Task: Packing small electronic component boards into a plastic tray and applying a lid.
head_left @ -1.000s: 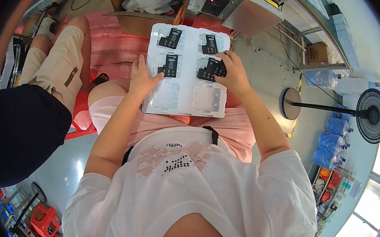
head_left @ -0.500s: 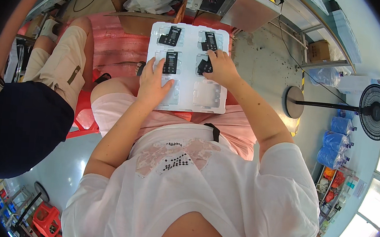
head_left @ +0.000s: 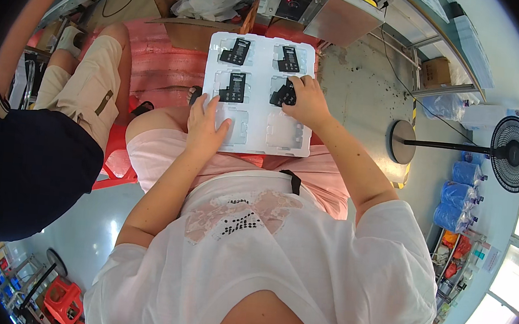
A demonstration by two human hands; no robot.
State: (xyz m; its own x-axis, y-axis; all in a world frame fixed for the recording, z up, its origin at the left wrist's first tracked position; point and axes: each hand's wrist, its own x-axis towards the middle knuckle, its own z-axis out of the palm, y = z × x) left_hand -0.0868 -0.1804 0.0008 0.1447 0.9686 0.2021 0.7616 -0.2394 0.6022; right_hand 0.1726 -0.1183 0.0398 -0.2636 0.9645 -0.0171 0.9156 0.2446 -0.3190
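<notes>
A white plastic tray (head_left: 255, 138) with moulded pockets rests across my lap. Flat black L-shaped batteries lie in it: one battery (head_left: 236, 51) far left, another battery (head_left: 290, 58) far right, and a third battery (head_left: 236, 87) in the middle left pocket. At the middle right pocket my right hand (head_left: 309, 103) grips a black battery (head_left: 284, 94) between thumb and fingers; it sits slightly tilted and the fingers partly cover it. My left hand (head_left: 206, 125) lies on the tray's left edge with its fingers apart, beside the near left pocket. Both near pockets hold no battery.
Beyond the tray stand a cardboard box (head_left: 202, 35) with clear plastic bags and a metal machine (head_left: 340, 18). A co-worker's leg (head_left: 87, 85) is close at my left. To the right are a standing fan (head_left: 512, 153) and blue water bottles (head_left: 452, 213).
My right hand has shifted slightly right and nearer, showing more of the battery under it. The left hand has slid a little nearer along the tray's edge.
</notes>
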